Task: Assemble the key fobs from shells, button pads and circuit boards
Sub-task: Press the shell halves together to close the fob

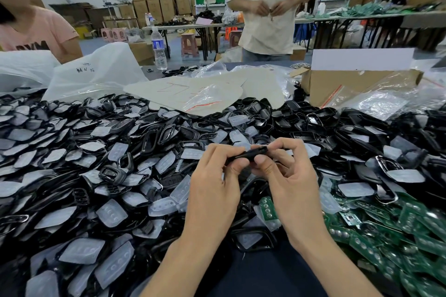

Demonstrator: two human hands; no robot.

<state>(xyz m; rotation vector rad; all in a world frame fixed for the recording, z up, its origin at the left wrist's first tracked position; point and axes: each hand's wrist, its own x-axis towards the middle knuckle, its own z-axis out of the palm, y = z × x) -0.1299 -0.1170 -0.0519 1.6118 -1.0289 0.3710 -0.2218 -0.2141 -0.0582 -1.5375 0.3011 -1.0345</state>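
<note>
Pinching black shell (248, 153) edge-on at centre, above heap (96, 152): left hand (214, 176) on left end, right hand (289, 171) on right end, fingertips curled tight. Probably snapping shut. Risks: uneven squeeze leaving crooked seam; slip dropping it into heap, lost among lookalikes.

Across the table from me, the cream T-shirt (270, 7) bears a blue 3. The white bag (96, 75) has handwriting I can't make out; the pink shirt (41, 31) has dark letters, cut off.
</note>
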